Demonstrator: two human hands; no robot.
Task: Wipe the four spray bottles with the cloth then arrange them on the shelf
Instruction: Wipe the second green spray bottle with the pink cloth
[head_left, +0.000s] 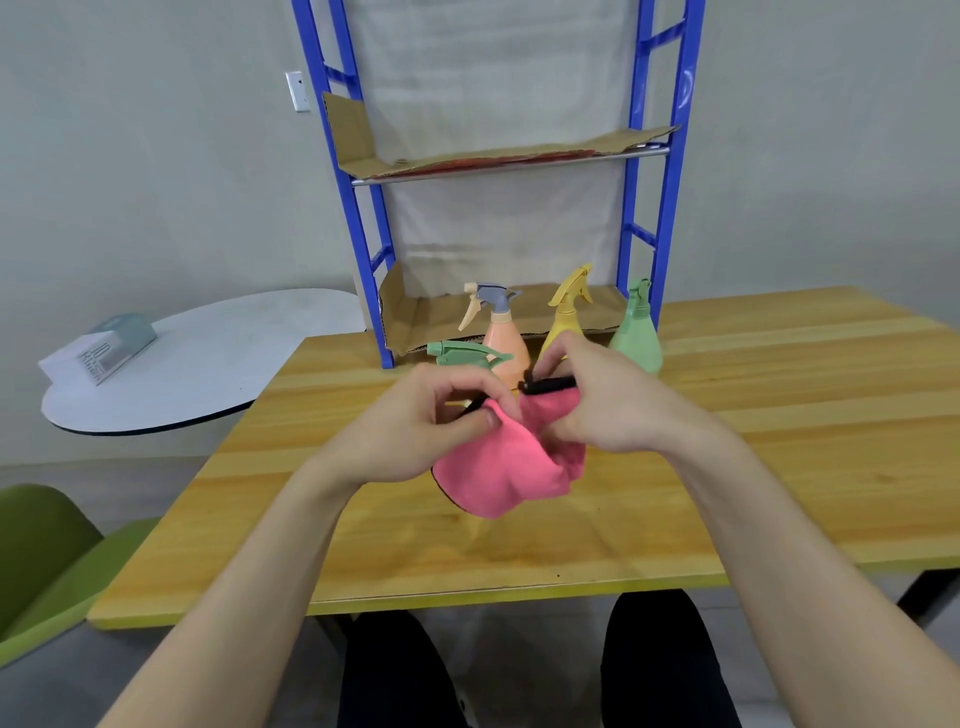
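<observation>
Both hands meet over the middle of the wooden counter (779, 415) in the head view. Left hand (441, 415) has its fingers curled and pinches the pink cloth (498, 473) at its black-trimmed top edge. Right hand (602, 410) pinches the same edge just beside it, finger and thumb closed on the trim. Below the two hands the cloth hangs bunched, and whether its lowest fold touches the wood cannot be told.

At 11 o'clock from the hands, a green sprayer head (467, 354) shows just past the left knuckles. Its body is hidden behind the hands.

At 12 o'clock stands the peach bottle (503, 343), upright, with a grey and cream trigger. Just to its right is the yellow bottle (566, 312), its base hidden by the right hand. At 1 o'clock the green bottle (636, 340) stands upright on the counter, just in front of the shelf's right post.

Behind the bottles, the blue shelf (669, 208) rises at the far edge of the counter. Its two visible levels are lined with cardboard (415, 322).

At 9 o'clock, well apart, a round white table (218, 364) carries a box (104, 345). A green chair (41, 545) sits at 8 o'clock.
</observation>
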